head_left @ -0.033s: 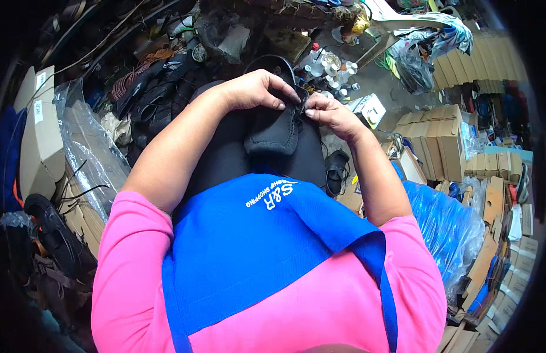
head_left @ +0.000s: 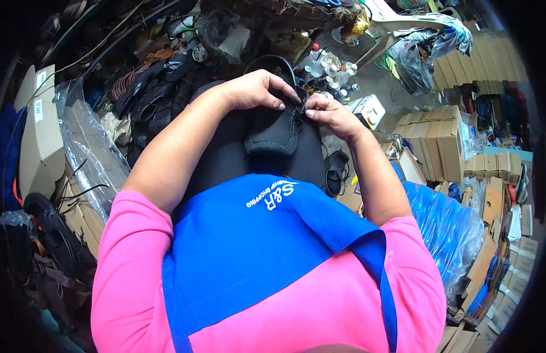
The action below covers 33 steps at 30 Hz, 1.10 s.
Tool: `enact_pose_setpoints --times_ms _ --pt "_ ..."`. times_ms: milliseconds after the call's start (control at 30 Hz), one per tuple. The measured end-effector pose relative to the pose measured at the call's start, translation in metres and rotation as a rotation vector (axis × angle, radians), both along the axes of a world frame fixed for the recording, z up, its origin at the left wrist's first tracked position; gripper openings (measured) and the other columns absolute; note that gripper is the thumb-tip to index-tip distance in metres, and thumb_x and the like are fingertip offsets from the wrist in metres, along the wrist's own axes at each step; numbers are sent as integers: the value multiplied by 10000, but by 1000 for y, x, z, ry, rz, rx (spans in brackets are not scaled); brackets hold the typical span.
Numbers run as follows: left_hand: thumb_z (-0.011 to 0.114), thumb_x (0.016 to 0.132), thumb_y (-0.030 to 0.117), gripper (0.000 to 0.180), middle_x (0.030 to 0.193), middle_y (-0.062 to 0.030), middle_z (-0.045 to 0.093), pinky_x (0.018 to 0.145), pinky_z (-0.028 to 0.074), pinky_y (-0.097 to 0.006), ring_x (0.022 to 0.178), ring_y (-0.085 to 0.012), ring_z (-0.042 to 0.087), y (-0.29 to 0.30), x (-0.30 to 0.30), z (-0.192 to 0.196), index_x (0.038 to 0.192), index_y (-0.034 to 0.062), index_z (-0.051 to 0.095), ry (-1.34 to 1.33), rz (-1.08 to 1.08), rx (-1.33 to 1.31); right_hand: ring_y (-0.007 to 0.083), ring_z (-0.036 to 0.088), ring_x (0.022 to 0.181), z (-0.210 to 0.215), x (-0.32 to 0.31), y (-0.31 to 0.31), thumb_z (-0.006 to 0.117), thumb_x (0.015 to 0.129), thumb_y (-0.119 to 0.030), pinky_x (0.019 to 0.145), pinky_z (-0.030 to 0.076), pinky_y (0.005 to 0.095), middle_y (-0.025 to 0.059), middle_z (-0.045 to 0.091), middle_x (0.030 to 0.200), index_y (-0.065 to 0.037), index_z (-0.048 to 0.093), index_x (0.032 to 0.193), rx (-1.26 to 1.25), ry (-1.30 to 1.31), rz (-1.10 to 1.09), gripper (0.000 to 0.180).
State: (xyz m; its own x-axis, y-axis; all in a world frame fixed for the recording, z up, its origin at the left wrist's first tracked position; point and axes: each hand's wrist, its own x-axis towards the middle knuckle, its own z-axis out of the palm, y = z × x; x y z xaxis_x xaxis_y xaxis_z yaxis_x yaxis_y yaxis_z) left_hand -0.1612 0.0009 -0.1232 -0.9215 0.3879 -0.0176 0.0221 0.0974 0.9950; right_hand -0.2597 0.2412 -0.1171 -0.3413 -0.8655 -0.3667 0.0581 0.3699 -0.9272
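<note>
Holding a black shoe [head_left: 273,134], the left hand [head_left: 254,91] and right hand [head_left: 335,116] pinch its right edge, with bottles [head_left: 332,69] farther off, right.

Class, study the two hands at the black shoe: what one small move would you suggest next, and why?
Perhaps draw the right hand gently outward while the left hand steadies the black shoe: the right fingertips are pinched together at its side edge, where a seam runs, and the left fingers lie across it.
</note>
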Motion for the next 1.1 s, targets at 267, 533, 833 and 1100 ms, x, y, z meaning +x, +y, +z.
enact_pose_setpoints --times_ms 267,533,833,1100 --pt "699 724 17 283 940 -41 685 870 456 -268 896 -112 597 1 2 -9 1006 9 679 43 69 -65 112 534 982 1 8 -1 649 853 -158 902 395 264 -3 558 1004 -56 665 1024 10 13 -46 200" --pt "748 659 79 236 796 -43 685 712 476 -297 747 -131 613 1 -11 4 891 86 708 77 15 -246 121 534 926 0 23 -5 671 834 -168 838 413 271 9 550 939 -44 688 1000 23 231 -118 208" --pt "743 683 53 188 768 -32 680 688 472 -283 709 -107 594 3 -18 16 864 50 691 115 -38 -374 83 520 859 1 34 8 676 833 -134 795 399 228 -19 580 884 -40 674 1044 -13 214 -178 231" --pt "765 632 133 224 753 -53 681 675 482 -318 705 -194 631 10 -20 27 850 116 716 151 -20 -540 54 541 755 2 41 -12 693 815 -137 708 433 207 -40 614 819 -24 636 898 -45 235 -280 152"
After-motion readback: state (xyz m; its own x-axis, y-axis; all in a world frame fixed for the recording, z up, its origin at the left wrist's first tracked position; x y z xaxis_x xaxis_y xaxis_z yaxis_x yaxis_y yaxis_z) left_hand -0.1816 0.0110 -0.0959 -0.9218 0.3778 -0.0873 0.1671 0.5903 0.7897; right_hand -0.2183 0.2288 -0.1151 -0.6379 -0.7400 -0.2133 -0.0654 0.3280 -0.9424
